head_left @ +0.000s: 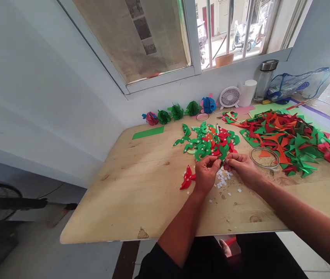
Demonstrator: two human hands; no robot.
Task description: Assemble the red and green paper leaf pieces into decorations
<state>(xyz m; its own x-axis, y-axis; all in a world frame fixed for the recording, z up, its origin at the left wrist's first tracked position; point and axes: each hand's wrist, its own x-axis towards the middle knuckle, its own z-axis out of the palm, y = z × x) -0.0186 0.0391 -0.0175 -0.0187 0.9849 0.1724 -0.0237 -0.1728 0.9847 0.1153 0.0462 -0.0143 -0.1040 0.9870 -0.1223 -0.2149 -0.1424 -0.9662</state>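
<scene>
Holding with the left hand (pixel 207 172) a small green paper piece (pixel 223 152), grasped between thumb and fingertips. Keeping this piece in the middle, between both hands, at the near side of the dotted pile (pixel 208 137) and above the wooden table (pixel 109 193). With the right hand (pixel 242 166), touching or almost touching the near right end of the same piece, with thumb and fingertips pinched together; too small to tell if also grasping a white square.

Just beyond the hands, having in the dotted pile many curved green, red and orange pieces, with small white squares upon them. To the left of the left hand, lying apart from this pile, a few red pieces (pixel 187 179). Between the wrists and a little below the fingers, scattered on the wood, loose white squares (pixel 223 178). Just to the right of the right hand, lying flat, a ring-shaped roll (pixel 265 158), and on the far right a large heap (pixel 287 139) of red, orange and green cut paper.

On the far left of the table, lying flat, a green strip (pixel 148 133). Along the wall, standing in a row, folded paper figures (pixel 177 111), then more to the right a white fan (pixel 230 97), a white cylinder (pixel 247 93), a bottle (pixel 264 83) and a clear bag (pixel 298 83).
</scene>
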